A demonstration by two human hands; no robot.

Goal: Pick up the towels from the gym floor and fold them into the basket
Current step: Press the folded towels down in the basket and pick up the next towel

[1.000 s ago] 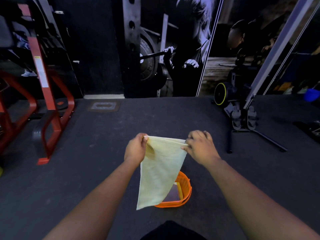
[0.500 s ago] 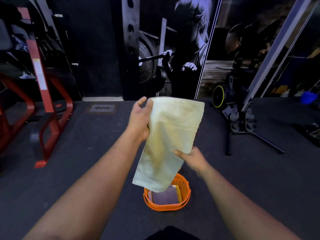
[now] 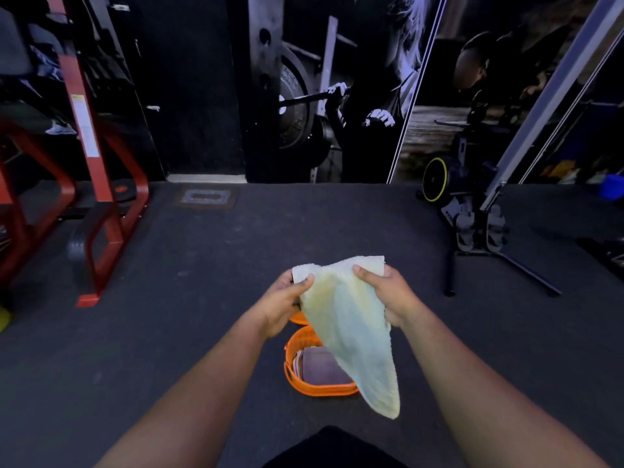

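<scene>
A pale yellow towel (image 3: 351, 329) hangs in front of me, folded over, its lower tip dangling toward the right. My left hand (image 3: 282, 304) pinches its upper left corner and my right hand (image 3: 388, 292) grips its upper right corner. Directly below on the dark floor stands an orange basket (image 3: 293, 376), partly hidden by the towel. Inside it lies a folded purple-grey towel (image 3: 320, 366).
A red steel rack (image 3: 98, 184) stands on the floor at the left. A black stand with legs (image 3: 472, 251) and a yellow-rimmed wheel (image 3: 435, 179) sit at the right. A wall poster fills the back. A blue container (image 3: 612, 186) sits at the far right.
My left hand has come down from its raised position and my right hand has moved up to the towel's top edge. The towel now hangs lower, over the basket.
</scene>
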